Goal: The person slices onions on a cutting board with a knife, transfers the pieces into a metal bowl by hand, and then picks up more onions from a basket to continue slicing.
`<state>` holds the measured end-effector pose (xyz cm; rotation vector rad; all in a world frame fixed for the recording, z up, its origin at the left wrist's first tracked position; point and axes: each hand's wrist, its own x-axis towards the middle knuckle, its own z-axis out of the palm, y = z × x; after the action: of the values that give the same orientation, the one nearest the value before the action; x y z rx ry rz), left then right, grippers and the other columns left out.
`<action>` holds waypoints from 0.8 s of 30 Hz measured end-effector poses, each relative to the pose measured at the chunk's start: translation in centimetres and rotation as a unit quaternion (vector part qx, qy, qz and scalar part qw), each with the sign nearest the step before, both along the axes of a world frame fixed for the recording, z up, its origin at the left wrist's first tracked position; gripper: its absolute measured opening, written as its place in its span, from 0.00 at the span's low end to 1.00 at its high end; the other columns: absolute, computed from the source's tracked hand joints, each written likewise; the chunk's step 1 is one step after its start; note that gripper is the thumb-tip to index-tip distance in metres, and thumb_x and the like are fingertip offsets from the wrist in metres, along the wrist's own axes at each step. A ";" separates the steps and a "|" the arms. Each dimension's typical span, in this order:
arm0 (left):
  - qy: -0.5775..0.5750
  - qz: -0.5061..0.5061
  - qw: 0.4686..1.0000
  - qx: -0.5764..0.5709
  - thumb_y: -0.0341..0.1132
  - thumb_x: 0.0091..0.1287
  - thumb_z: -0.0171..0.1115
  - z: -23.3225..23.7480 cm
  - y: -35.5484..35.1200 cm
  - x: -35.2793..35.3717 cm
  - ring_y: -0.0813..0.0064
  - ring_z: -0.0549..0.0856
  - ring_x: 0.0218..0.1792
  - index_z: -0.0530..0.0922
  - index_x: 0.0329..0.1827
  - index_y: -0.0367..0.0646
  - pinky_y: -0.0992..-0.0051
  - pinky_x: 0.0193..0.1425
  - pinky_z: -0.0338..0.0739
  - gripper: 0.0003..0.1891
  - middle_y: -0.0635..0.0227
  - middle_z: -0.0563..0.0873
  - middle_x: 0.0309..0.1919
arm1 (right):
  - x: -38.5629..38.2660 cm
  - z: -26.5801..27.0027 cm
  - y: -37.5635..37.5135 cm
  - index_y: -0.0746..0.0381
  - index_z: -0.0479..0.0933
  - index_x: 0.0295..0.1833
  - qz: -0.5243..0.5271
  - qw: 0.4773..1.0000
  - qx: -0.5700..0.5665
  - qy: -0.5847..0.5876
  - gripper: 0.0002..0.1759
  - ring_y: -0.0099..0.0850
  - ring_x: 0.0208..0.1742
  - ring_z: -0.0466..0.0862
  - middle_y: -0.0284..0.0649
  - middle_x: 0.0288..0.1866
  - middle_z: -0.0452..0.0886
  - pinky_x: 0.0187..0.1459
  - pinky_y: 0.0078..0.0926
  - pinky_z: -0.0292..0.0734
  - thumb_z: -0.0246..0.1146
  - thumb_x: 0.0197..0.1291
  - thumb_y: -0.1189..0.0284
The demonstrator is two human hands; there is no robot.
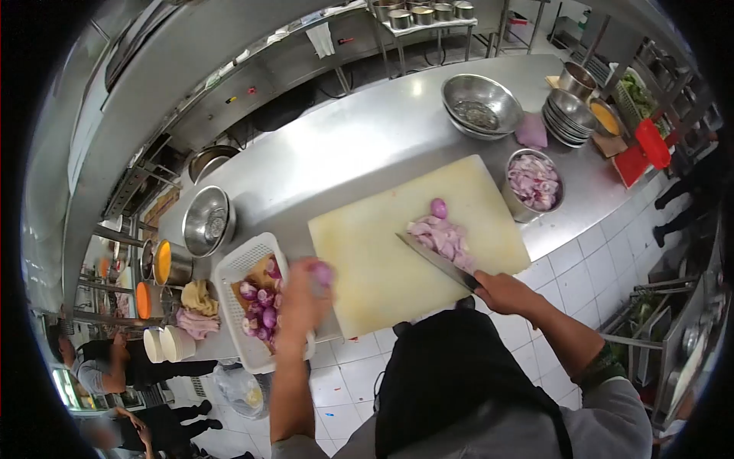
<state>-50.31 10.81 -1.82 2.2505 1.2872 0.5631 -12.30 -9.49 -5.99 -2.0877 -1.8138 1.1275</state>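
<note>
My left hand (pixel 302 298), blurred by motion, is closed on a purple onion (pixel 321 274) between the white basket and the board's left edge. The white plastic basket (pixel 229 269) holds several purple onions (pixel 267 314). My right hand (pixel 501 292) grips the handle of a knife (pixel 440 263), whose blade lies over the cutting board (pixel 375 260), beside a pile of sliced onion (pixel 443 239). A peeled onion piece (pixel 438 207) rests just above the pile. To the right of the board stands a metal pot (pixel 526 212) filled with cut onion (pixel 533 180).
Metal bowls stand at the left (pixel 205 222) and back right (pixel 482 103) of the steel table (pixel 329 153). Stacked bowls (pixel 566 118) and a red object (pixel 651 144) are at far right. Pots and cloths (pixel 197 323) sit at left. Two people (pixel 99 367) stand at lower left.
</note>
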 end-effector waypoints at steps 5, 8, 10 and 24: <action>-0.024 -0.182 0.983 -0.011 0.27 0.61 0.76 -5.4 -4.9 10.5 0.50 0.83 0.61 0.77 0.62 0.40 0.60 0.66 0.80 0.25 0.50 0.84 0.57 | 0.6 3.3 1.9 0.64 0.69 0.57 0.002 1.000 -0.010 -0.022 0.12 0.65 0.44 0.86 0.62 0.38 0.85 0.49 0.64 0.77 0.56 0.75 0.68; -0.101 -0.167 0.980 0.029 0.26 0.65 0.74 -7.5 -6.2 11.2 0.51 0.84 0.59 0.81 0.56 0.39 0.61 0.64 0.80 0.17 0.51 0.83 0.57 | -0.3 6.0 0.7 0.65 0.69 0.57 0.019 0.998 -0.030 -0.058 0.12 0.62 0.41 0.87 0.59 0.36 0.86 0.44 0.61 0.81 0.57 0.74 0.71; -0.129 -0.140 0.981 0.045 0.25 0.66 0.72 -8.5 -6.6 11.1 0.51 0.84 0.56 0.83 0.52 0.39 0.61 0.61 0.81 0.13 0.52 0.83 0.55 | -1.1 6.1 -0.2 0.64 0.69 0.57 0.036 0.994 -0.044 -0.092 0.12 0.58 0.39 0.89 0.58 0.36 0.86 0.41 0.57 0.83 0.57 0.72 0.72; -0.156 -0.090 0.983 0.042 0.24 0.67 0.70 -9.8 -7.1 11.5 0.52 0.85 0.51 0.84 0.47 0.38 0.61 0.54 0.82 0.07 0.53 0.83 0.50 | -3.6 5.1 -1.8 0.62 0.68 0.58 0.070 0.991 -0.071 -0.084 0.12 0.57 0.39 0.90 0.55 0.35 0.87 0.39 0.57 0.83 0.54 0.72 0.75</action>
<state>-38.82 3.67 -11.57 2.2067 0.9107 0.8752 -15.91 -11.32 -0.93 -2.2259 -2.0419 1.1780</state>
